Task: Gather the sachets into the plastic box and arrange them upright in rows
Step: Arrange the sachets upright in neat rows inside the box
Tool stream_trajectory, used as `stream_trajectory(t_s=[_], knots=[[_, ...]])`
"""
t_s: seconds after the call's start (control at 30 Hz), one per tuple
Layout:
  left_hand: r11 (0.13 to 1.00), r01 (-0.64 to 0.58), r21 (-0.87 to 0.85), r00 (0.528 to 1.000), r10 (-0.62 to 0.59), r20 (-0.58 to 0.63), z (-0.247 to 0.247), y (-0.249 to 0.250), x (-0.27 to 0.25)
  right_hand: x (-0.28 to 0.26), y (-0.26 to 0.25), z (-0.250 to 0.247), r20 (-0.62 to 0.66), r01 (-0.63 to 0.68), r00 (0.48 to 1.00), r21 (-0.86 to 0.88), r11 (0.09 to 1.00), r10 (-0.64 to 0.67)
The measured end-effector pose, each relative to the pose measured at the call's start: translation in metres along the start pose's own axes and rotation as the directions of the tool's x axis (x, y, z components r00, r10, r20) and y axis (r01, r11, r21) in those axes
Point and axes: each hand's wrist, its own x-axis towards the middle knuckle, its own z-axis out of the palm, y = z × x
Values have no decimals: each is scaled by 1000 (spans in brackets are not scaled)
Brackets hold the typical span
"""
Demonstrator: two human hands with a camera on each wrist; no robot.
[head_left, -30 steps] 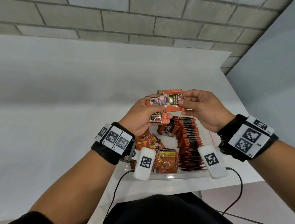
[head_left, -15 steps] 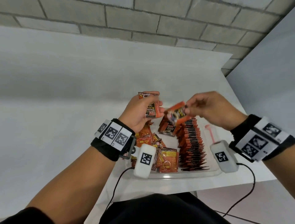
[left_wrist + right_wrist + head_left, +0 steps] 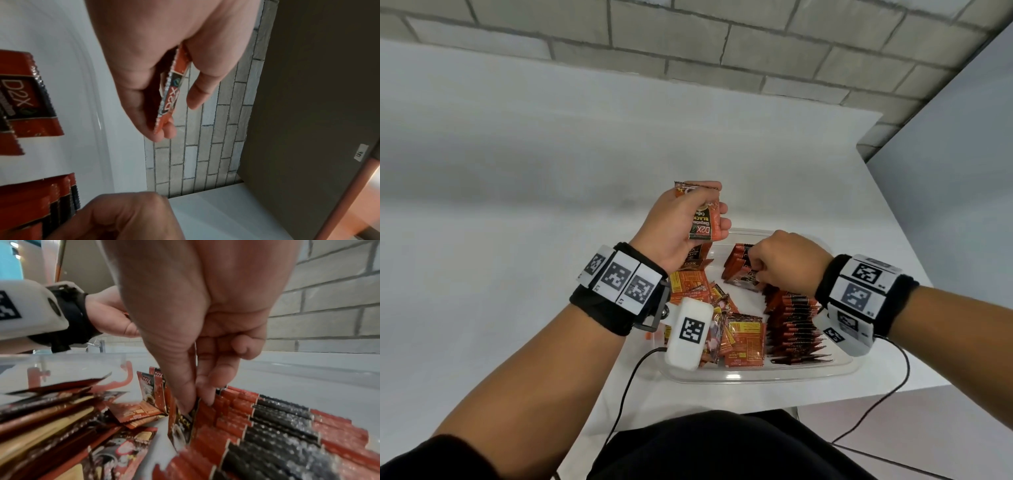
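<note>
One upright row of coffee sachets (image 3: 792, 322) is already packed along the right side of the plastic box (image 3: 756, 375). Another sachet (image 3: 182, 423) is pinched against it by the right hand (image 3: 780, 260). A few are held in the left hand (image 3: 681, 226); a loose pile (image 3: 726, 325) remains unsorted.

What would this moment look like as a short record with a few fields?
Container: clear plastic box on a white table
Left hand: grips orange D2X sachets above the box
Right hand: fingers pinch one orange and black sachet, setting it against the upright row
Unsorted: loose orange sachets lying flat in the box's left part
</note>
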Motion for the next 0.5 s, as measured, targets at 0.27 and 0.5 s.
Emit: stream_trajectory(t_s=[0.27,0.5], knots=[[1000,-4,4,1000,4,5,-1,1,4,8,-5,6,-7,34,999,-186,982,-36],[1000,7,16,1000,-8,7,-1,0,6,7,-5,7,1,62,998,-216,974,-63]])
